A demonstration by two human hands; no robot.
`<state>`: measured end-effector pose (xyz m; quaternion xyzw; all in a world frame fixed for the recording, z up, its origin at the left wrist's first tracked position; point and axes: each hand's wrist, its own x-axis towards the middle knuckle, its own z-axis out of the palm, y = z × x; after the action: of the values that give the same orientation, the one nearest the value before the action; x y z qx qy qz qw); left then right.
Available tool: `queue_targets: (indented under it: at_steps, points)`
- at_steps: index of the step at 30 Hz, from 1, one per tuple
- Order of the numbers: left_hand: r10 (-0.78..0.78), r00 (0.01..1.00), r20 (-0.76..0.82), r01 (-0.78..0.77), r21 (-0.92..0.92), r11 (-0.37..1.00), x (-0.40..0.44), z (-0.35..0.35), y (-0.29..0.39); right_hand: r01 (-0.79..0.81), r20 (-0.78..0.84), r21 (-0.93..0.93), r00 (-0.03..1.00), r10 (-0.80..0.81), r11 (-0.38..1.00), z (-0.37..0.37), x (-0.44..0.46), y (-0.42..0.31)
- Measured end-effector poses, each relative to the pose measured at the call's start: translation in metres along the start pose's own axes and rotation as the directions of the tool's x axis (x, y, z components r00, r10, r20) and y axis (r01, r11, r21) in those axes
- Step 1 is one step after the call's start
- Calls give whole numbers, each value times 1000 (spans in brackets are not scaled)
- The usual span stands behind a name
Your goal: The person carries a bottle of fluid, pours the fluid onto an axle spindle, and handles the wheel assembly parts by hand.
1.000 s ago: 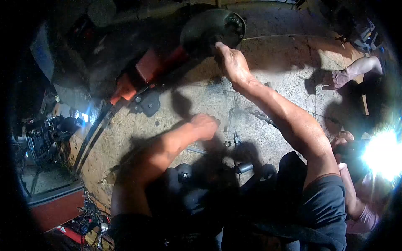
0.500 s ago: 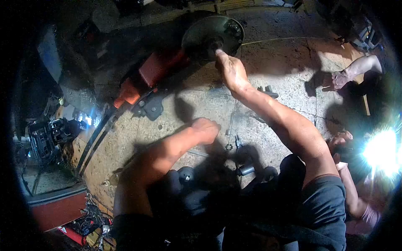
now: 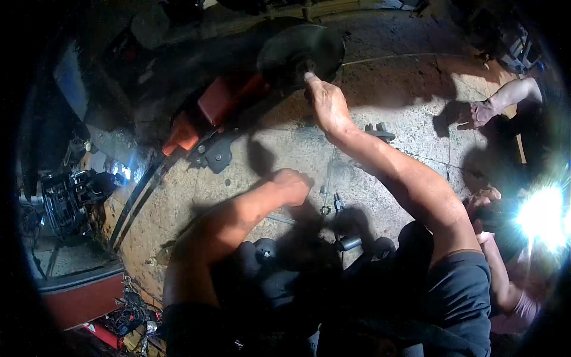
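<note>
1. Floor: one pale, stained, hard floor [image 3: 425, 116] spreads below the grey round metal disc [image 3: 282, 50]. A stable, squat posture here would spare the outstretched arm.
2. Red part: one red-painted, box-edged part [image 3: 217, 101] slopes down and left from the disc. Whether the two touch is too dark to tell; forearms are best kept off its edges.
3. Disc: one, at top centre, with the right hand at its dark hub. Working at the centre, wrist straight and knuckles off the rim, seems the safest way to handle it.
4. Own hands: two. The right hand [image 3: 331, 106] reaches the disc's hub; I cannot tell whether its grip encloses something or only presses. The left hand [image 3: 291, 185] lies well below the disc, its grip narrow, fingers curled, contents hidden. It could lend support if the disc wobbles.
5. Other person's hands: at least two; one [image 3: 483, 113] is well right of the disc, others, near a glaring lamp, are hard to count.
6. Black, flat, irregular metal piece [image 3: 217, 157]: one, below and left of the disc.
7. Dark smooth cylinder [image 3: 350, 243]: one, far below the disc.
8. Slim, pliers-like metal tool [image 3: 338, 202]: one, between disc and cylinder.
</note>
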<state>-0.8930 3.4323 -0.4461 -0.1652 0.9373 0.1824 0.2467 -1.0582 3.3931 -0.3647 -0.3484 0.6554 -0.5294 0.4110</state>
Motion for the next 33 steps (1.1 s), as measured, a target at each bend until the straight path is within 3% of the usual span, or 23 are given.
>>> queue_targets:
  at_steps: [2, 3, 6, 14, 16, 24, 26, 28, 30, 33]
  points:
    - [-7, 1000, 26, 7, 3, 1000, -1, -2, 0, 3, 1, -30, 1000, -3, 1000, -1, -3, -2]
    - [7, 999, -33, -6, 8, 1000, 0, 4, -3, 7, 2, -43, 1000, -7, 999, -1, -3, -4]
    - [-14, 997, 79, 12, 25, 1000, 2, -3, 0, -23, 33, -37, 999, 24, 999, -2, 7, -1]
    - [-35, 999, -8, 34, -56, 998, -6, -10, 4, -66, 20, -29, 998, 67, 997, -1, -7, -9]
    - [-20, 998, 64, 20, 2, 1000, 3, 0, -1, -50, 9, 25, 999, 49, 998, 0, -6, -6]
    - [43, 997, -68, -43, 6, 999, 7, 22, -16, -14, -2, 146, 1000, 14, 989, 4, 1, 1]
    - [-10, 1000, -23, 10, 2, 1000, -4, 2, -7, -29, 34, 218, 999, 22, 976, 2, 3, 5]
    - [-14, 1000, 20, 14, 12, 1000, -4, 3, -9, -128, 54, 215, 991, 119, 968, 2, 13, 5]
    - [4, 1000, 22, -4, 13, 1000, -3, 8, -12, -254, 107, 418, 967, 230, 872, 2, 24, -4]
    - [3, 1000, -10, -3, 19, 1000, 0, 18, -16, -333, 292, 514, 934, 204, 791, 2, 33, -15]
